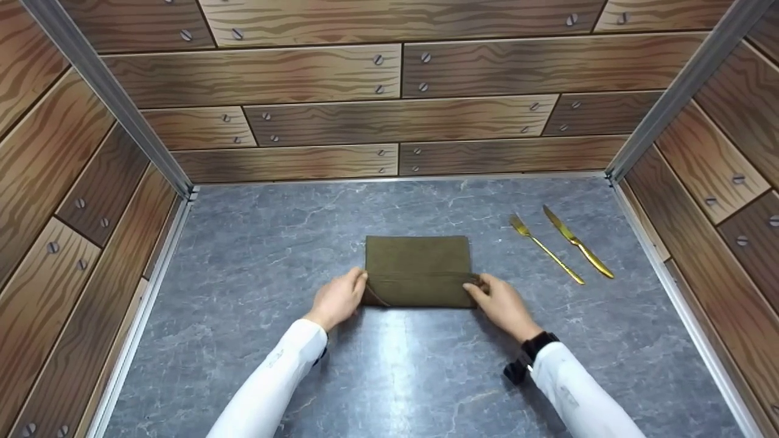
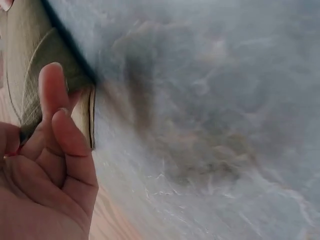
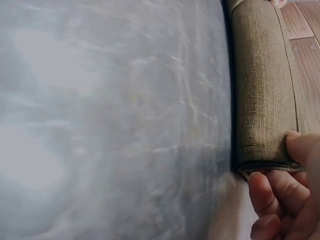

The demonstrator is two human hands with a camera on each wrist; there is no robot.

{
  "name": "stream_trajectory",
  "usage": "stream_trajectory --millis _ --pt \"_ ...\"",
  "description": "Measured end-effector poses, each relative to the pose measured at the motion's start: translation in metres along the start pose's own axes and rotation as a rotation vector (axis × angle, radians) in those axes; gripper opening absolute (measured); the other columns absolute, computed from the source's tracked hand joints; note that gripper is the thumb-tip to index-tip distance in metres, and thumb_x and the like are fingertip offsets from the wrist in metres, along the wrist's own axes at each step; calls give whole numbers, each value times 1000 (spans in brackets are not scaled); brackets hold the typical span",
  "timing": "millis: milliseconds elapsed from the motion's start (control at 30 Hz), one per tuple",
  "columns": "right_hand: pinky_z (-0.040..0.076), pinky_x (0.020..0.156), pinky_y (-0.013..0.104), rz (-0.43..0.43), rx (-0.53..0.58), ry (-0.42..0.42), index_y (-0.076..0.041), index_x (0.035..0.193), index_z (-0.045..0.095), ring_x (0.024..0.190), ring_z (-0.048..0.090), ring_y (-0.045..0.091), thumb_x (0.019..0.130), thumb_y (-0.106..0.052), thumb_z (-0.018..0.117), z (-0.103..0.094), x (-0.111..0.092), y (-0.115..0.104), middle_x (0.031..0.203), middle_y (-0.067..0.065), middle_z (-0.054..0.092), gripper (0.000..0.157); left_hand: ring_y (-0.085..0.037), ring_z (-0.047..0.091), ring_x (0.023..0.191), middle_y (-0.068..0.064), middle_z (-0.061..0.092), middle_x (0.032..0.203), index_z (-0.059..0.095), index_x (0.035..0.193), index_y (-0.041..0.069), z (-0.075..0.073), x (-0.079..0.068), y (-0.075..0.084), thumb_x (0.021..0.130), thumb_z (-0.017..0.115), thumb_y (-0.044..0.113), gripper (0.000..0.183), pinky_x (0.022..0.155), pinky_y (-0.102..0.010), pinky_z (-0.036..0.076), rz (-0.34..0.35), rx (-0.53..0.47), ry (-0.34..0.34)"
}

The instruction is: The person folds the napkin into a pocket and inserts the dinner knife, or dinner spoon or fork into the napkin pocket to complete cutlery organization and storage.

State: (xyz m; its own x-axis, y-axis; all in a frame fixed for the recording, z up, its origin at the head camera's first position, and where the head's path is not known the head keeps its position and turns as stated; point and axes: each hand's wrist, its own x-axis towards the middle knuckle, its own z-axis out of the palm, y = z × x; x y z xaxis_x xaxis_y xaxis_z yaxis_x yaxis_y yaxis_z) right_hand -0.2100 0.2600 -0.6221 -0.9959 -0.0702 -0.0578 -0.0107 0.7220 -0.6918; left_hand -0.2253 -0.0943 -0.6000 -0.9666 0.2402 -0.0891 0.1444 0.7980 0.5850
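Note:
A folded olive-brown cloth (image 1: 419, 258) lies flat on the grey surface in the head view, with a seam across it and a slanted flap at its near left corner. At its left edge, my left hand (image 1: 338, 298) pinches the fold; in the left wrist view its fingers (image 2: 54, 90) lie against the cloth's corner. My right hand (image 1: 502, 304) grips the opposite edge. From the right wrist view, the thumb (image 3: 300, 145) presses on top of the cloth while the other fingers curl at the layered edge below.
To the right of the cloth lie a gold fork (image 1: 548, 250) and a gold knife (image 1: 578, 242), side by side and slanted. Wood-patterned walls (image 1: 322, 118) with metal edge strips enclose the marbled grey tabletop (image 1: 255, 243) at the back and both sides.

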Motion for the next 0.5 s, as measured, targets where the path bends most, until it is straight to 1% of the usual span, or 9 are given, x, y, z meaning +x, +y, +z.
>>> stream_trajectory --millis 67,133,167,200,233,300,367,433,500 --pt "46 58 34 16 -4 0 -11 89 60 63 53 17 101 -38 65 1 4 -1 73 -1 58 30 -21 70 70 -1 71 83 63 130 19 -3 3 -2 109 45 44 38 73 -46 55 -44 -92 -62" --pt "43 56 33 18 -14 -1 -12 83 56 60 50 17 102 -37 65 1 6 -1 69 -1 53 32 -22 71 73 -4 73 89 60 138 17 -8 3 -5 106 48 49 47 72 -42 55 -83 -191 -129" --pt "41 55 33 19 -15 -1 -12 81 55 59 48 17 101 -36 65 1 8 -2 67 -1 51 33 -23 72 75 -6 74 92 58 142 15 -10 3 -7 104 50 49 51 71 -39 54 -88 -238 -157" --pt "40 55 32 17 -19 0 -12 80 54 59 47 16 102 -36 65 1 9 -2 66 -2 49 34 -24 72 73 -6 74 90 56 145 13 -12 2 -9 103 53 48 54 68 -36 53 -95 -286 -191" --pt "39 54 32 16 -22 1 -12 78 52 58 46 16 102 -36 65 1 10 -2 65 -2 47 36 -25 72 76 -8 74 91 56 144 10 -13 2 -11 102 55 44 54 67 -34 52 -91 -317 -214" --pt "37 54 32 11 -36 2 -12 77 51 57 44 16 102 -36 65 0 11 -2 64 -3 43 37 -27 72 76 -11 74 88 61 135 5 -14 2 -14 101 58 35 45 65 -31 51 -62 -353 -235" --pt "36 54 32 9 -47 6 -12 77 52 57 43 16 101 -36 65 0 13 -3 63 -4 43 36 -28 72 75 -12 73 86 65 120 3 -12 3 -16 102 59 27 31 61 -28 50 -36 -368 -236" --pt "35 54 32 7 -53 11 -12 78 53 56 43 15 101 -36 66 0 14 -3 62 -5 42 36 -28 72 72 -12 72 82 65 108 4 -10 4 -17 104 59 24 21 58 -27 49 -42 -368 -219" --pt "35 53 32 10 -64 13 -11 80 54 56 43 15 101 -36 66 1 16 -3 62 -5 43 35 -28 72 69 -11 70 79 64 105 6 -8 7 -16 105 58 24 20 55 -26 49 -64 -361 -193"
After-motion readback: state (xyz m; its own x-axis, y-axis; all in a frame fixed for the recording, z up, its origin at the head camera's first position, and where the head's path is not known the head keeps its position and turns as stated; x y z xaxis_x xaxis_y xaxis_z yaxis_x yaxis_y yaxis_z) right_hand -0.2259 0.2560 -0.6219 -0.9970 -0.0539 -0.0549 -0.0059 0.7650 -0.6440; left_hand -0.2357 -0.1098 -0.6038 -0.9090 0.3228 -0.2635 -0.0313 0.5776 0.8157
